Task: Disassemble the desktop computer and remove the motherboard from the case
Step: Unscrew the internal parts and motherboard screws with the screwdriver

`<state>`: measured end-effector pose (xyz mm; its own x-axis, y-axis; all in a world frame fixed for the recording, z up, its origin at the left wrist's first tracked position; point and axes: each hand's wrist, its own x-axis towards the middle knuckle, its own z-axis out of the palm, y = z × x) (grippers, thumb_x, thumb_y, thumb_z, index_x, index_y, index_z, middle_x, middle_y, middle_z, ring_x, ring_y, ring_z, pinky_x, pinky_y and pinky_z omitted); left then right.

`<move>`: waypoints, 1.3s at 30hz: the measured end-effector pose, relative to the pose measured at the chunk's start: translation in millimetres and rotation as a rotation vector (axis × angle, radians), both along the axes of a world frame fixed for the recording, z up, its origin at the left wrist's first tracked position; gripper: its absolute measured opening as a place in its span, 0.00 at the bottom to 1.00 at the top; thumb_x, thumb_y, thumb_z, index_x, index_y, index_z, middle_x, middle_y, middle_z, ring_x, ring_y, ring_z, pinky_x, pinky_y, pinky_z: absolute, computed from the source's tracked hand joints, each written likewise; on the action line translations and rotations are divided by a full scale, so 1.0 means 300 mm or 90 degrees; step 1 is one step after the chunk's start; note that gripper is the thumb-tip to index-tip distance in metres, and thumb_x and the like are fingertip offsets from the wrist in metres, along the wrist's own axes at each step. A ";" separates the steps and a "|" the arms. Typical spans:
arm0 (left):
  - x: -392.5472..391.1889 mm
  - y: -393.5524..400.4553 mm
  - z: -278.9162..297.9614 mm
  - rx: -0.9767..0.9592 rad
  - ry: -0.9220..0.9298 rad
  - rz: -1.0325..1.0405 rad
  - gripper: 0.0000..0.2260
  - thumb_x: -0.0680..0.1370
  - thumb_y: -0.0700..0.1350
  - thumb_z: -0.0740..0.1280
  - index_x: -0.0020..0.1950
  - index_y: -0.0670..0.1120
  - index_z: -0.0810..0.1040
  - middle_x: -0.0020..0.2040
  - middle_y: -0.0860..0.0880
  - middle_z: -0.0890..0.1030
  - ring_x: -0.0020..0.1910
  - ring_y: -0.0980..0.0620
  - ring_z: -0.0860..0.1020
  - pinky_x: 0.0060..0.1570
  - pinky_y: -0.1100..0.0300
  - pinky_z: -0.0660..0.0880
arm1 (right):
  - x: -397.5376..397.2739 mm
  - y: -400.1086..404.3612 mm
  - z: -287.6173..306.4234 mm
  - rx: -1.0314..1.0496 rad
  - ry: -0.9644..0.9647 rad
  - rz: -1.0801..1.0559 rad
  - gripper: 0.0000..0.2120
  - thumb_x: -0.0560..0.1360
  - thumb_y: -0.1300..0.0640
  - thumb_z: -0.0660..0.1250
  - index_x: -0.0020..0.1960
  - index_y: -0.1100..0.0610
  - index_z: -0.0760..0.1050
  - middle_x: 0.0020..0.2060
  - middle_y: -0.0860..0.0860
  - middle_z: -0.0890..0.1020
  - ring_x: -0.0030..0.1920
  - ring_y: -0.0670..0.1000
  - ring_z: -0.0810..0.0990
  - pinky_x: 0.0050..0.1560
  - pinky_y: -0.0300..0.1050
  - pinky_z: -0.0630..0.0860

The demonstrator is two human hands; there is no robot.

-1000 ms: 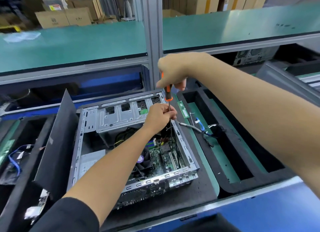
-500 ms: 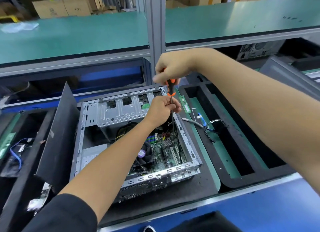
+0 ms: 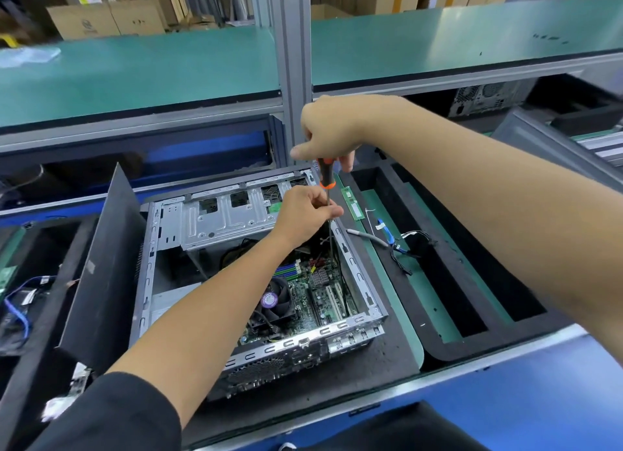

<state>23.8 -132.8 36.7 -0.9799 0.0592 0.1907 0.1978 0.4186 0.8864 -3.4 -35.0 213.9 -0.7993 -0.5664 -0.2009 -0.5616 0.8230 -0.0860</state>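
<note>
An open metal computer case (image 3: pixel 367 275) lies on its side on a black mat. Inside it the green motherboard (image 3: pixel 310 299) shows, with a black CPU fan (image 3: pixel 274 299) and a silver heatsink. A screwdriver (image 3: pixel 326 177) with a black and orange handle stands upright over the case's far right corner, its long shaft reaching down toward the board. My right hand (image 3: pixel 328 130) grips the handle from above. My left hand (image 3: pixel 305 213) pinches the shaft just below the handle. The tip is hidden among cables.
The black side panel (image 3: pixel 101 265) leans against the case's left. A black foam tray (image 3: pixel 438 282) on the right holds a RAM stick (image 3: pixel 352 203) and loose cables (image 3: pixel 397 245). A metal post (image 3: pixel 291 63) rises behind. Another tray with cables sits far left.
The view shifted slightly. My right hand has turned on the handle and more of the handle shows below it. Left hand stays on the shaft.
</note>
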 end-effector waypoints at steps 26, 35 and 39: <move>-0.007 -0.013 -0.009 -0.060 0.034 0.016 0.18 0.70 0.43 0.76 0.31 0.45 0.67 0.27 0.55 0.72 0.26 0.62 0.69 0.30 0.70 0.64 | 0.007 0.003 0.005 -0.005 0.008 -0.014 0.14 0.78 0.50 0.61 0.43 0.61 0.75 0.30 0.55 0.84 0.27 0.50 0.83 0.30 0.40 0.71; 0.003 0.003 0.006 0.040 -0.054 -0.076 0.13 0.77 0.30 0.63 0.40 0.46 0.81 0.37 0.49 0.83 0.39 0.50 0.83 0.49 0.58 0.79 | -0.004 0.014 0.008 -0.017 -0.048 0.061 0.07 0.71 0.64 0.66 0.44 0.55 0.79 0.41 0.52 0.83 0.40 0.52 0.82 0.34 0.42 0.73; -0.005 0.011 0.002 0.041 -0.051 -0.038 0.10 0.75 0.31 0.67 0.38 0.44 0.80 0.33 0.49 0.82 0.36 0.49 0.82 0.47 0.55 0.80 | -0.012 0.018 -0.009 -0.071 -0.041 0.012 0.07 0.75 0.54 0.66 0.47 0.58 0.75 0.38 0.54 0.84 0.33 0.51 0.85 0.33 0.43 0.76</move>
